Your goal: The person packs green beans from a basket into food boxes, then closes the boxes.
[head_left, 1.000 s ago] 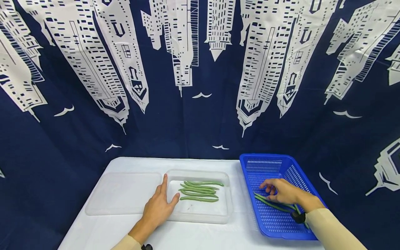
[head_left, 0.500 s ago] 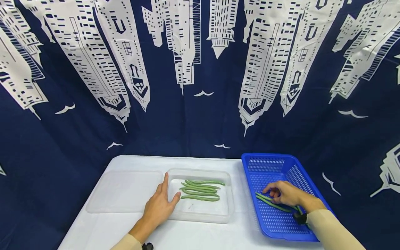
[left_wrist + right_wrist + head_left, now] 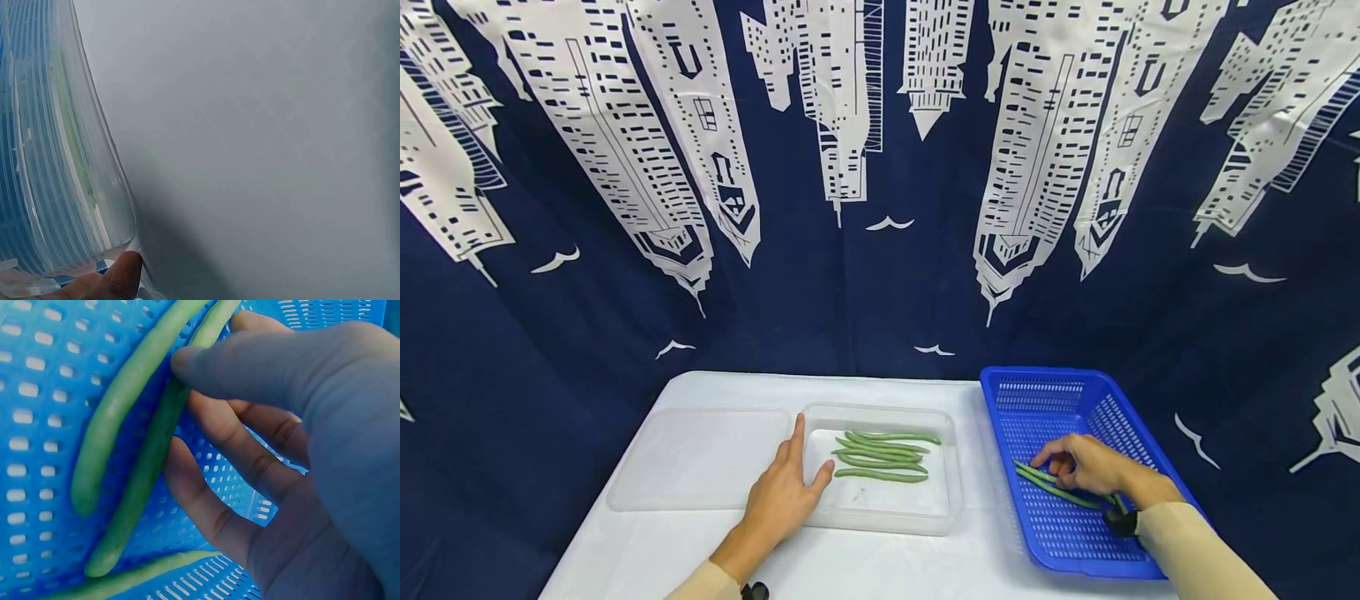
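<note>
My right hand point(image 3: 1092, 467) is inside the blue basket point(image 3: 1043, 373). In the right wrist view its thumb and fingers pinch a green bean point(image 3: 142, 465) from both sides. A second green bean point(image 3: 115, 419) lies alongside, and a third green bean point(image 3: 137, 578) rests near the bottom of that view. With fingers extended and thumb spread, my left hand point(image 3: 781, 498) rests at the left edge of the clear plastic container point(image 3: 880, 523). Several green beans point(image 3: 882, 476) lie side by side in that container. In the left wrist view, a fingertip point(image 3: 128, 269) touches the container's corner.
A flat translucent lid point(image 3: 692, 458) lies on the white table point(image 3: 850, 575), left of the container. Behind the table hangs a dark blue curtain point(image 3: 850, 292) with white building prints. The basket's raised walls surround my right hand.
My right hand has lowered slightly toward the beans in the basket, and its fingers have closed on one green bean. The left hand stays at the container's edge.
</note>
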Available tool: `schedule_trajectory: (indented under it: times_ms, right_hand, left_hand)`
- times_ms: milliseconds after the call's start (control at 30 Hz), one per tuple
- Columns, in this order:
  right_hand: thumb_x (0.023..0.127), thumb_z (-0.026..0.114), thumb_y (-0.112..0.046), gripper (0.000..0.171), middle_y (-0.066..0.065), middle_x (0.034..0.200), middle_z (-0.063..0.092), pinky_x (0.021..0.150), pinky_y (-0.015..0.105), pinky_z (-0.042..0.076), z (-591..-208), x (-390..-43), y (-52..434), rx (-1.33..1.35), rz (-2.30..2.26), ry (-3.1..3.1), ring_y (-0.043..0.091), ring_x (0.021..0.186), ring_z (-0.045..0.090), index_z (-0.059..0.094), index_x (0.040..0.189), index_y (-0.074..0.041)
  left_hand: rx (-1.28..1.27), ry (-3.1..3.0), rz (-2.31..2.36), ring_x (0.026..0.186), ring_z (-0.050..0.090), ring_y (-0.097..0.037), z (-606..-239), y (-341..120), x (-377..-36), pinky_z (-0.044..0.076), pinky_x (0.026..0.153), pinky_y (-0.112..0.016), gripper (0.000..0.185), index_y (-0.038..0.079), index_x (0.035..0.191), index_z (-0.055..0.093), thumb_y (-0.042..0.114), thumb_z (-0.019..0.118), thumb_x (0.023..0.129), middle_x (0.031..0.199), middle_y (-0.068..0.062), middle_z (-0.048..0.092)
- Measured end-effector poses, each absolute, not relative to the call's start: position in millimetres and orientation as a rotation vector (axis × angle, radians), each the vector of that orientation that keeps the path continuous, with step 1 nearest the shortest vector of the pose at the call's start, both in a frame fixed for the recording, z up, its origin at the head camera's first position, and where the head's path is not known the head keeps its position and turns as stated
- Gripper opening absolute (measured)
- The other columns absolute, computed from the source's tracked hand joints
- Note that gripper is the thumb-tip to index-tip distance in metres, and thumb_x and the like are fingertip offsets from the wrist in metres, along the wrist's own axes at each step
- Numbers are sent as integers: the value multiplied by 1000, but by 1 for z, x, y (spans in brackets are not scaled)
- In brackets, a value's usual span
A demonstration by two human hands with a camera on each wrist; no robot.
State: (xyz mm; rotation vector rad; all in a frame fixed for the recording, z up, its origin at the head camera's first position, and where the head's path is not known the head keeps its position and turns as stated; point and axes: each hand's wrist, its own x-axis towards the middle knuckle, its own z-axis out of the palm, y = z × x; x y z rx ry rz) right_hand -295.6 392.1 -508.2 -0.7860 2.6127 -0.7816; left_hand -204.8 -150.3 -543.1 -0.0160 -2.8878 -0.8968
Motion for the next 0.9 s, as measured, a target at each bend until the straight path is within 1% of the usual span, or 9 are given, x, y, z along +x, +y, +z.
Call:
schedule_trajectory:
  times_ms: [200,333,500,667,767,900]
  right_hand:
    - [85,78,18,44,2,95,72,72,22,53,-507,-295,392,-755,-821,2590,5,82,63,87,121,-6]
    - [86,76,19,45,0,94,72,71,21,52,-507,-293,391,-731,-815,2589,5,81,62,87,121,-7]
    - [88,76,19,45,-1,94,71,72,22,51,-508,-291,391,-711,-797,2607,5,81,61,86,122,-8]
    - [90,75,18,44,-1,95,69,74,22,50,-505,-289,389,-708,-782,2632,5,84,60,86,124,-8]
    - [93,77,15,42,-3,97,69,75,23,52,-500,-289,388,-717,-751,2679,6,87,60,86,127,-8]
    - [94,79,11,42,-4,100,71,80,29,58,-492,-289,385,-738,-710,2748,6,90,63,85,131,-9]
  left_hand:
    - [-21,-2882,-885,134,77,-52,-544,-149,-206,68,95,-65,98,10,188,19,54,67,116,163,-29,63]
    - [-22,-2883,-884,133,77,-51,-545,-150,-206,68,94,-64,98,10,188,19,55,67,115,162,-28,64]
    - [-26,-2882,-882,132,78,-51,-545,-149,-205,68,92,-64,97,10,188,20,54,68,115,162,-28,65]
    - [-35,-2882,-872,132,78,-51,-543,-149,-204,68,93,-64,98,9,188,19,55,67,115,162,-29,64]
    - [-38,-2878,-862,131,78,-52,-542,-150,-205,68,93,-64,98,9,187,19,55,66,115,161,-30,65]
    - [-42,-2869,-860,130,78,-53,-541,-151,-205,68,92,-64,98,8,187,19,53,67,114,159,-31,65]
